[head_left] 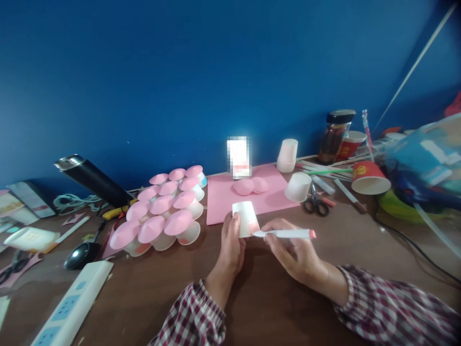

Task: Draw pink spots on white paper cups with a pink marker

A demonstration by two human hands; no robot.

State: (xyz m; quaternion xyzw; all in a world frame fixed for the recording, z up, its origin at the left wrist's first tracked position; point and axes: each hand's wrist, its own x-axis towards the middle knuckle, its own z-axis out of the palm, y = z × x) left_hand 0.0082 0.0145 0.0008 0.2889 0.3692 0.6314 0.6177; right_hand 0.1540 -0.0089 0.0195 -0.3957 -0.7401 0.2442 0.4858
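White paper cup in left hand, marker in right hand.

Dim, soft-focus view, blurred and warped at edges.

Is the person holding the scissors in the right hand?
No: the right hand holds a white marker against the paper cup; the scissors lie on the table.
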